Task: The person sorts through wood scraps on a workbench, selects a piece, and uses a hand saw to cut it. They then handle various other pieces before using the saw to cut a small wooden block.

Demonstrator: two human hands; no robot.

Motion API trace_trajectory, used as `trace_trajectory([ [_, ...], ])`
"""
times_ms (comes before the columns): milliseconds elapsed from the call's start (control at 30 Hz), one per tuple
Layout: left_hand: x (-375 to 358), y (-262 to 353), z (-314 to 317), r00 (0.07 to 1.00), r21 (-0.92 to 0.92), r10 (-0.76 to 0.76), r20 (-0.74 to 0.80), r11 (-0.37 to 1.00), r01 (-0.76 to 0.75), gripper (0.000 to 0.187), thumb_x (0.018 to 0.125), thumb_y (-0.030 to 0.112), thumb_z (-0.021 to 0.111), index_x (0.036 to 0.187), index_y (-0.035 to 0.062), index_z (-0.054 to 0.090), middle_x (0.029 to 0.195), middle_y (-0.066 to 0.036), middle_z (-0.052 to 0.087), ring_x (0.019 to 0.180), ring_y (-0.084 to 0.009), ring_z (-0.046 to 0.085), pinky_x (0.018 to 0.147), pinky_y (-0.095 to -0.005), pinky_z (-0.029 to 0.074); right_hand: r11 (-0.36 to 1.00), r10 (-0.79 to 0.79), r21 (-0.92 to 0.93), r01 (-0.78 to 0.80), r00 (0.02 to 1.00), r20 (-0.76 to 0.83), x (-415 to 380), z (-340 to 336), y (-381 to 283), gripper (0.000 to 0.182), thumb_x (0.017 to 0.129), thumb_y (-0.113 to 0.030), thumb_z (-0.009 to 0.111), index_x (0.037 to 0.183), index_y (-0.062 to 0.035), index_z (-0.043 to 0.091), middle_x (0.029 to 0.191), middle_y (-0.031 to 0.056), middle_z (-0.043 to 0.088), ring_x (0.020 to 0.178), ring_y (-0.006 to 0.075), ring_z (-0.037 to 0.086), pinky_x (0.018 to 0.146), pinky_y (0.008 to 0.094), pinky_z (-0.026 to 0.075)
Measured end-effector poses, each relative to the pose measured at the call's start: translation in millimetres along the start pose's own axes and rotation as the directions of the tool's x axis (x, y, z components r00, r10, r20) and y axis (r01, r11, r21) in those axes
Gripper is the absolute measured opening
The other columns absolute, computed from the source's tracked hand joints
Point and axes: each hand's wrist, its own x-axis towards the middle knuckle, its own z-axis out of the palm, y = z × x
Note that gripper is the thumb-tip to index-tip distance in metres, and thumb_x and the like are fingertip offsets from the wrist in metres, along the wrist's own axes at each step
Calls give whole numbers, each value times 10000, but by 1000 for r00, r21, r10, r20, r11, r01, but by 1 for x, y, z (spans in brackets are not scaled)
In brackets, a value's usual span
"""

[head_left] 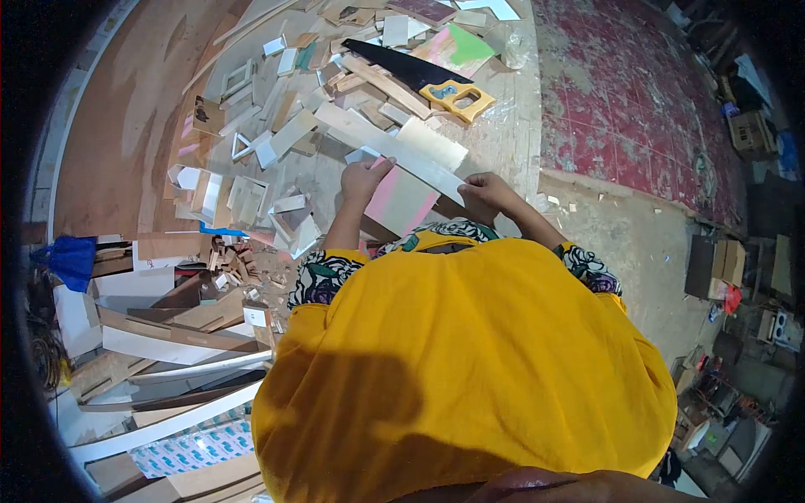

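A long, pale wooden strip (407, 157) lies slanted in front of me, over other wood pieces on the worktop. My right hand (489, 193) is closed on its near right end, thumb and fingers pinching the edge. Farther left, my left hand (366, 179) is closed at the strip's lower edge; its fingertips are partly hidden. Below the strip, between my forearms, is a grey board with pink bands (401, 203). A broad pale block (432, 142) touches the strip's far side. Beyond it rests a handsaw (419, 75) with a black blade and yellow handle.
Many wood offcuts (289, 138) cover the worktop (511, 117), among them small white-edged frames (247, 199). A large brown panel (126, 126) stands at the left. Long boards (184, 335) pile up at lower left. To the right is a worn red surface (629, 109).
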Motion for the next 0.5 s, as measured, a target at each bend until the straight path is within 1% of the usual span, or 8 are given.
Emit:
trace_trajectory([
  [67, 2, -5, 3, 1000, -5, -26, 0, 1000, 26, 582, 651, 615, 600, 723, 45, 687, 651, -165, 625, 645, -315, 615, 623, -381, 470, 1000, 14, -12, -14, 1000, 3, 3, -1, 10, 236, 807, -266, 610, 801, -33, 644, 651, -13, 572, 585, 71, 499, 544, 222, 405],
  [133, 3, -6, 5, 999, 12, -36, -5, 999, 36, 582, 652, 616, 598, 730, 47, 689, 656, -162, 627, 647, -313, 616, 627, -380, 471, 996, -4, -89, 4, 1000, 4, 4, -5, 15, 226, 805, -256, 615, 794, -33, 645, 648, -13, 576, 587, 72, 501, 548, 228, 410],
  [167, 3, -7, 5, 999, 28, -45, -11, 999, 45, 582, 653, 617, 597, 738, 49, 691, 661, -160, 630, 649, -311, 617, 631, -379, 472, 996, -1, -93, 2, 1000, 8, 4, -6, 17, 226, 805, -256, 615, 794, -33, 645, 648, -13, 576, 587, 72, 501, 548, 228, 410],
  [233, 0, -4, 2, 999, 4, -53, -10, 999, 53, 581, 652, 617, 598, 744, 52, 692, 666, -158, 632, 653, -310, 618, 634, -378, 473, 1000, 12, -13, -12, 1000, -6, 4, -5, 18, 213, 800, -242, 620, 793, -31, 646, 652, -9, 584, 592, 76, 508, 561, 231, 420],
  [300, -3, -2, 0, 998, -18, -60, -9, 998, 59, 580, 651, 617, 598, 751, 54, 693, 671, -156, 635, 656, -309, 618, 636, -377, 473, 1000, 15, -4, -15, 1000, -6, 3, -5, 16, 208, 799, -237, 622, 796, -31, 647, 656, -7, 588, 597, 79, 514, 571, 232, 426],
  [367, -5, -1, -1, 998, -78, -66, 7, 995, 66, 569, 652, 609, 603, 759, 57, 695, 674, -153, 636, 660, -305, 620, 637, -375, 473, 1000, 17, 12, -17, 1000, -7, 2, -3, 14, 202, 797, -231, 625, 798, -30, 649, 661, -6, 592, 603, 82, 519, 580, 234, 432],
  [433, -8, 6, -7, 998, -54, -55, 12, 997, 56, 562, 652, 603, 607, 762, 59, 696, 675, -152, 637, 659, -305, 620, 637, -375, 473, 998, 43, 52, -42, 999, -20, 4, -2, 14, 199, 796, -230, 625, 793, -33, 647, 663, -7, 592, 609, 86, 523, 586, 237, 432],
  [500, -8, 8, -6, 999, -32, -41, 11, 999, 42, 554, 653, 597, 612, 765, 61, 696, 677, -151, 638, 659, -304, 621, 636, -374, 473, 999, 29, 38, -28, 999, -20, 7, -1, 17, 196, 797, -229, 625, 789, -34, 645, 664, -8, 591, 610, 85, 523, 586, 237, 432],
])
